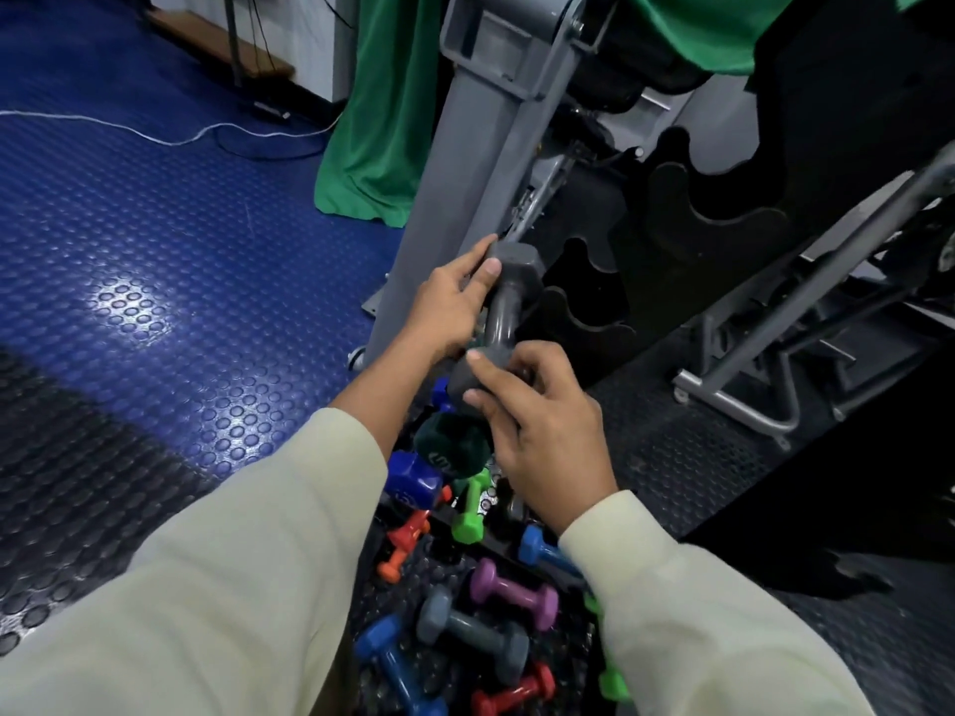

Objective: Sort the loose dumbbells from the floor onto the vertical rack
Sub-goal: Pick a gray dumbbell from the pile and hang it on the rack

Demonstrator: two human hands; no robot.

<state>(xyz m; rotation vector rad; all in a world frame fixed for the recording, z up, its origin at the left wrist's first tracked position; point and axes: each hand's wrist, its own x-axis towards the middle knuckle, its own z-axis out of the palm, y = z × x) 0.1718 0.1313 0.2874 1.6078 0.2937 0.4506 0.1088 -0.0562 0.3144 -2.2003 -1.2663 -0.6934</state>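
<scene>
A grey dumbbell (504, 315) is held up in front of the black vertical rack (687, 235), close to its lower scalloped slots. My left hand (455, 297) grips the far head of the dumbbell. My right hand (537, 431) grips the near head. Below my hands, loose dumbbells lie in a heap on the floor: a dark green one (452, 447), a large blue one (413, 483), a bright green one (473, 509), an orange one (405, 542), a purple one (514, 591), another grey one (473, 635), a blue one (395, 664) and a red one (514, 692).
A grey metal machine column (465, 162) stands just left of the rack, with green cloth (377, 121) behind it. A grey machine frame (806, 323) stands to the right. Blue studded flooring (155, 261) spreads to the left, crossed by a white cable (155, 134).
</scene>
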